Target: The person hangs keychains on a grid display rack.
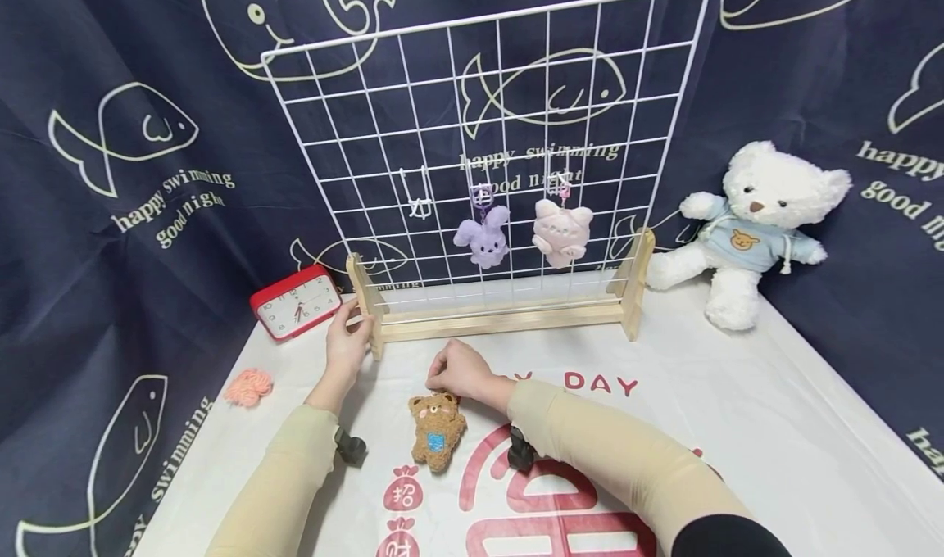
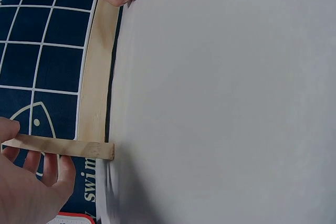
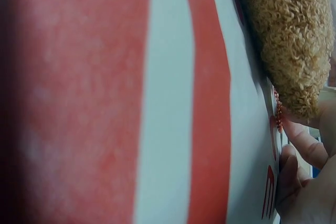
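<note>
My left hand (image 1: pixel 347 348) grips the left wooden upright (image 1: pixel 365 291) of a white wire grid stand. In the left wrist view, the thumb lies on one side of that upright (image 2: pixel 79 147) and the fingers on the other. A brown plush bear keychain (image 1: pixel 435 438) with a blue patch hangs or lies below my right hand (image 1: pixel 465 369), which pinches it at the top of its head. Seen from the right wrist, a red bead chain (image 3: pixel 277 109) runs from the curly bear (image 3: pixel 294 35) to the fingertips. A purple bunny keychain (image 1: pixel 484 237) and a pink plush keychain (image 1: pixel 563 233) hang on the grid (image 1: pixel 450 97).
White hooks (image 1: pixel 419 196) hang at the grid's left. A red alarm clock (image 1: pixel 297 303) stands left of the stand, with a peach fuzzy clip-like piece (image 1: pixel 249 387) nearer me. A white teddy bear (image 1: pixel 745 229) in a blue top sits at the right. Dark printed cloth backs everything.
</note>
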A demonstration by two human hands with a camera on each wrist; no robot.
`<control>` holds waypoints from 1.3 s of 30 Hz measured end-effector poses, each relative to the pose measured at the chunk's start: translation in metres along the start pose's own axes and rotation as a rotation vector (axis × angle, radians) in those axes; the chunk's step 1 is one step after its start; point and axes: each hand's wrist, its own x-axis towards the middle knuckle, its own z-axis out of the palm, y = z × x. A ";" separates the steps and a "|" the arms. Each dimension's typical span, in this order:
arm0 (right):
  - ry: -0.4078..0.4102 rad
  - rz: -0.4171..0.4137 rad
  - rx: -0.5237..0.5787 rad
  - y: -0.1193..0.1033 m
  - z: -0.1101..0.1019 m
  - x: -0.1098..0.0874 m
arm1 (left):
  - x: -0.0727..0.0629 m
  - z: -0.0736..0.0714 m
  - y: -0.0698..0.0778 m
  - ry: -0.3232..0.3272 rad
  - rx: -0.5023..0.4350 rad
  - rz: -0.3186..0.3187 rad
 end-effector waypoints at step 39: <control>-0.096 -0.051 0.030 0.005 -0.014 0.000 | 0.002 0.000 -0.001 0.006 0.003 -0.010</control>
